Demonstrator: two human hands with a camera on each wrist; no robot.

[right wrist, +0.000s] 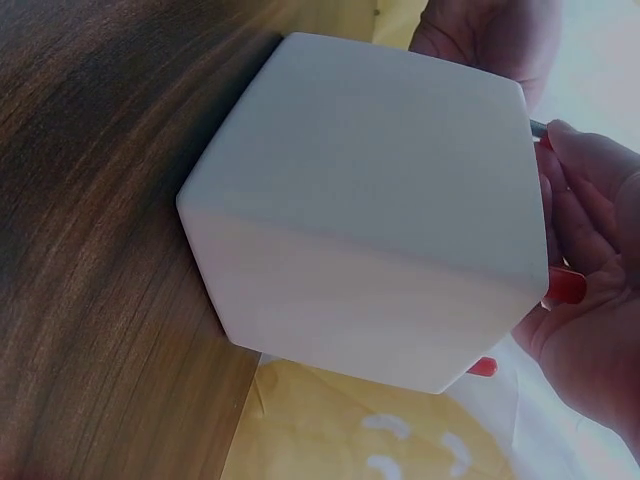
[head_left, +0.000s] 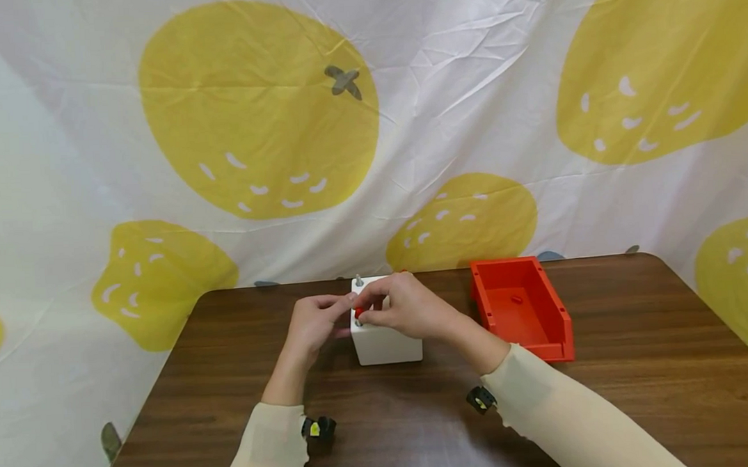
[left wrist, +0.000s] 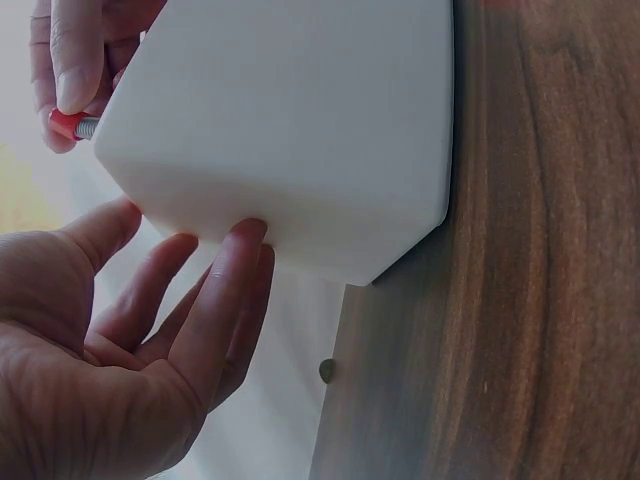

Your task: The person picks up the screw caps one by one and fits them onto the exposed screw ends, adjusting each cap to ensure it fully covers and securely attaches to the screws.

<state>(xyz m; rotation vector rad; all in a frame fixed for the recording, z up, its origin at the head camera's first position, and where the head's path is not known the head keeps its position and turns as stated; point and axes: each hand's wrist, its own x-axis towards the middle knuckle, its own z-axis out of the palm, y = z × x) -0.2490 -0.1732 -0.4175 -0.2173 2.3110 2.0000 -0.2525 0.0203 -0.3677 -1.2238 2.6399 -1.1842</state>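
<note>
A white box (head_left: 388, 346) stands on the table with threaded metal studs on its top, such as the bare stud (head_left: 359, 281) at the back left corner. My right hand (head_left: 408, 305) reaches over the top and pinches a red cap (left wrist: 66, 124) at the tip of the front left stud (left wrist: 87, 128). My left hand (head_left: 315, 323) is at the box's left side, its fairly straight fingertips (left wrist: 245, 232) resting against the wall and its thumb at the upper edge. On the right side, two more red caps (right wrist: 566, 285) stick out from the top.
An open red bin (head_left: 560, 337) stands on the table right of the box, with a small red piece (head_left: 516, 299) inside. The wooden table (head_left: 630, 361) ends at a hanging cloth (head_left: 431, 105) printed with yellow fruit, close behind the box.
</note>
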